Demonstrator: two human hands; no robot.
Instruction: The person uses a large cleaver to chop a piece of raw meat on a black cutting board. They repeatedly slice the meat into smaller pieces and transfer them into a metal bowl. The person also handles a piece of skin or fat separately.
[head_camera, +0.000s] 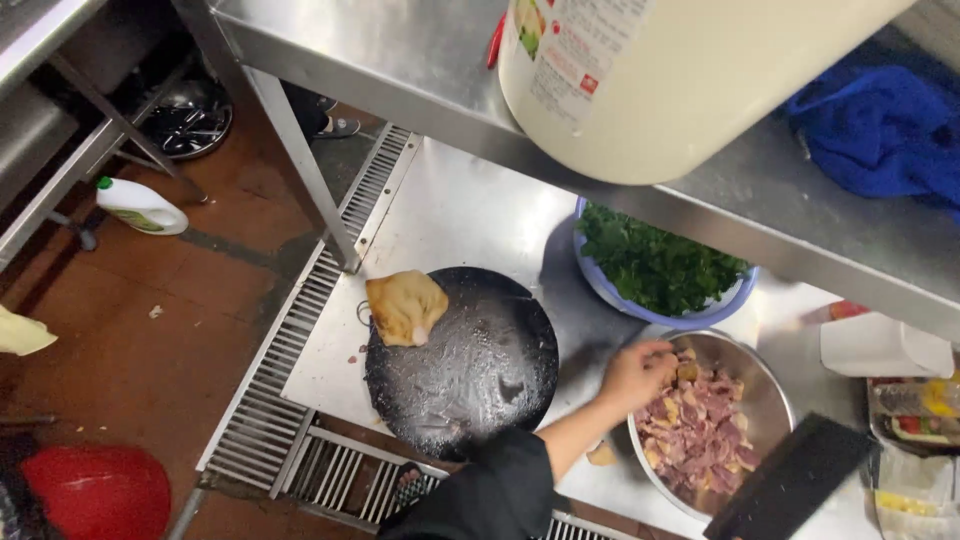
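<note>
Head view: greens basin (600, 285) beside meat bowl (765, 385), black board (470, 360) near.

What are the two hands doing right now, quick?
Left hand: fingers curled into the chopped meat in the metal bowl; grip cannot be told.
Right hand: not in view.

Dim, uneven light; steel glare, soft blur at edges.
</note>
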